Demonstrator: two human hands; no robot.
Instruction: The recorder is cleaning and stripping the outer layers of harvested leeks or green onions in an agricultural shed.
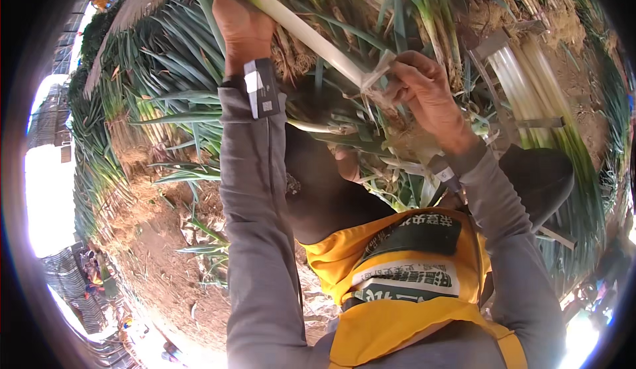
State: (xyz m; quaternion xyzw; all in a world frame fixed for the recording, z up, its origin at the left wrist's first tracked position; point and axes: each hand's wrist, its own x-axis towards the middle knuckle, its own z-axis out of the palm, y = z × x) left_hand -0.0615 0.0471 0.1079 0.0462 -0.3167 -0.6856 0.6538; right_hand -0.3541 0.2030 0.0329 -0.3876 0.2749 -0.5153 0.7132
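Note:
My left hand [242,18] is closed around the upper part of a long white leek stalk [311,38], where the white turns to green leaves. My right hand [424,91] grips the root end of the same stalk and pinches a strip of pale outer skin [379,69] that stands off it. The stalk runs diagonally between both hands, above a heap of unpeeled leeks. Grey sleeves cover both forearms, and a dark band with a white tag [260,89] sits on the left wrist.
Piles of green leeks with soil on the roots [172,71] lie all around on brown earth [165,256]. A bundle of cleaned white stalks [530,91] lies in a metal frame at right. A yellow apron [397,283] covers my front. Other people stand far off at lower left.

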